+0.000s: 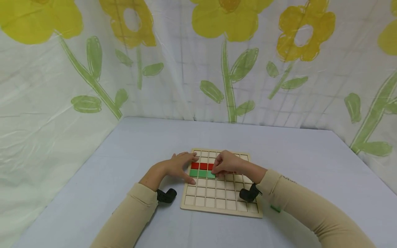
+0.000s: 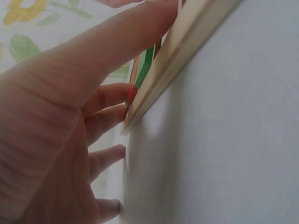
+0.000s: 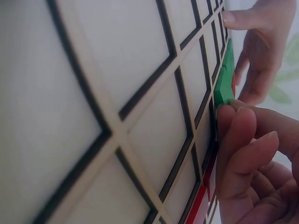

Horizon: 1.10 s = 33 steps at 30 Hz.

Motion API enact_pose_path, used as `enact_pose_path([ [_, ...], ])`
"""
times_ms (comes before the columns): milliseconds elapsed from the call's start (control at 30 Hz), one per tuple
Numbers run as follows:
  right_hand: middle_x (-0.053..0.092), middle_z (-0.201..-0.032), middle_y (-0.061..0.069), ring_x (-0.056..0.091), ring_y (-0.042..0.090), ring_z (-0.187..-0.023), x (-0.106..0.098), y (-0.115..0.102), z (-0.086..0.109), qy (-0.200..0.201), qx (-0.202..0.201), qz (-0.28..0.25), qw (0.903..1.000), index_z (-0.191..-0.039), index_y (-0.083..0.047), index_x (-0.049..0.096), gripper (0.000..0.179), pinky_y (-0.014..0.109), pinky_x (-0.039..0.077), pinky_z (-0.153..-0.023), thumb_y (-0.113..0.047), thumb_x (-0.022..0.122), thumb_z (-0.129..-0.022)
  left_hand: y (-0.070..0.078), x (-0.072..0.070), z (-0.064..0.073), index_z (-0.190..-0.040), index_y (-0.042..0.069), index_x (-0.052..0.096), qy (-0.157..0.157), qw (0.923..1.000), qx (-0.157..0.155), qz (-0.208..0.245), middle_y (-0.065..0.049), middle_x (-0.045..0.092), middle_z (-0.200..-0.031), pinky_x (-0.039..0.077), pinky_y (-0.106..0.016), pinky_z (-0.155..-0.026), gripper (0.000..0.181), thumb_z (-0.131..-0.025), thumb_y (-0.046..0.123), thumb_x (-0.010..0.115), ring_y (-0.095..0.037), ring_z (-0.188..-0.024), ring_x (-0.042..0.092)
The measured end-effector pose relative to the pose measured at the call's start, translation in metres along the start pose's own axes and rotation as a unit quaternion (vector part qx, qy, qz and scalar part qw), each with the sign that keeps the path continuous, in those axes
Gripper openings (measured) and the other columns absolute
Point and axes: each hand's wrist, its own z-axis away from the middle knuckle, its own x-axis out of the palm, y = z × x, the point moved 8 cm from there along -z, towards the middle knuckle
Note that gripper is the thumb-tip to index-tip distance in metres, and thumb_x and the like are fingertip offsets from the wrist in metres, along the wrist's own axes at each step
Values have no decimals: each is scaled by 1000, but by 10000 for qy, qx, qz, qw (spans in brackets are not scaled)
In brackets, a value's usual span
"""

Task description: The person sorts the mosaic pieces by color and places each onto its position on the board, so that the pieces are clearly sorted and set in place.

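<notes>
A light wooden grid board (image 1: 211, 203) lies on the table, a row of red tiles (image 1: 203, 166) in its cells and a shorter row of green tiles (image 1: 198, 173) just nearer to me. My right hand (image 1: 227, 163) pinches a green tile (image 3: 225, 88) between thumb and fingertips at the right end of the green row. Part of the red row is hidden behind this hand. At the board's left edge, my left hand (image 1: 180, 167) is spread with its fingers apart. Its thumb (image 2: 154, 18) lies over the edge of the board, holding no tile.
A green piece (image 1: 275, 208) lies on the table right of the board, partly under the right sleeve (image 1: 297, 199). Black wrist cameras stick out below both wrists. Behind the table (image 1: 149, 137) hangs a white curtain (image 1: 192, 86) with painted yellow flowers.
</notes>
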Motion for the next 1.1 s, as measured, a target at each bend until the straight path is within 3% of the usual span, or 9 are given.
enact_pose_path([
  [633,68,-67,9,64,12,-54,0,-5,7,222,-175,111,9995,-77,4,64,8,30,57,-57,-1,70,-78,0,0,1,-141,20,40,19,10000,-95,-1,-2,22,-155,2,-58,-115,86,-69,47,78,-26,-145,12],
  [967,66,-64,3,62,12,-57,-2,6,26,261,112,321,9991,-76,0,64,11,28,56,-57,-6,73,-77,-1,0,-1,-141,21,40,69,9999,-123,-62,-3,22,-155,3,-58,-115,85,-69,46,79,-27,-145,13],
  [1100,66,-65,3,61,11,-57,-2,10,37,180,43,492,9986,-77,-1,64,12,28,56,-57,-9,73,-77,-1,0,-1,-141,21,40,84,9999,-97,-81,-3,22,-155,3,-58,-115,85,-69,46,79,-27,-145,13],
])
